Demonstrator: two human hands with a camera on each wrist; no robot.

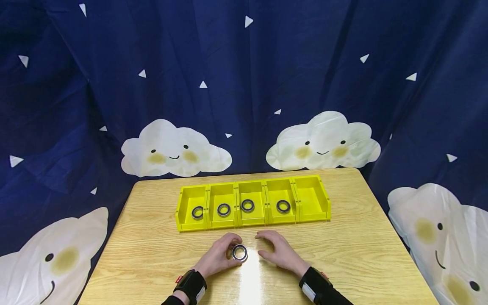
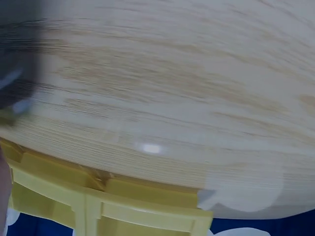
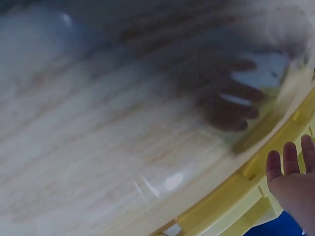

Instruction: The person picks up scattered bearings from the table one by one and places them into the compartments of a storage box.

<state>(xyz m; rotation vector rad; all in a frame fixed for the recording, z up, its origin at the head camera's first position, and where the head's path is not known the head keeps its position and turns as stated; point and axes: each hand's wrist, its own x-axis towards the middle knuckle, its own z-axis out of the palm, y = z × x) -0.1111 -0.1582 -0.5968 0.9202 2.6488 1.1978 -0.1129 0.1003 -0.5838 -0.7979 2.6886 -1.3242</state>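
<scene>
A ball bearing (image 1: 245, 254), a metal ring with a dark seal, is pinched between the thumb and fingers of my left hand (image 1: 217, 257), over the table in front of the bins. To its right, my right hand (image 1: 284, 253) is held with fingers loosely bent and nothing between them, apart from the bearing. The right wrist view catches the fingers of that hand (image 3: 295, 182) at the lower right. Only a sliver of the left hand (image 2: 4, 184) shows at the edge of the left wrist view, where the bearing is out of sight.
A row of joined yellow bins (image 1: 251, 222) stands behind the hands on the wooden table (image 1: 354, 254). Single bearings lie in several bins, such as the leftmost bearing (image 1: 193, 212) and the rightmost bearing (image 1: 278, 207). A dark blue curtain (image 1: 244, 55) with clouds hangs behind.
</scene>
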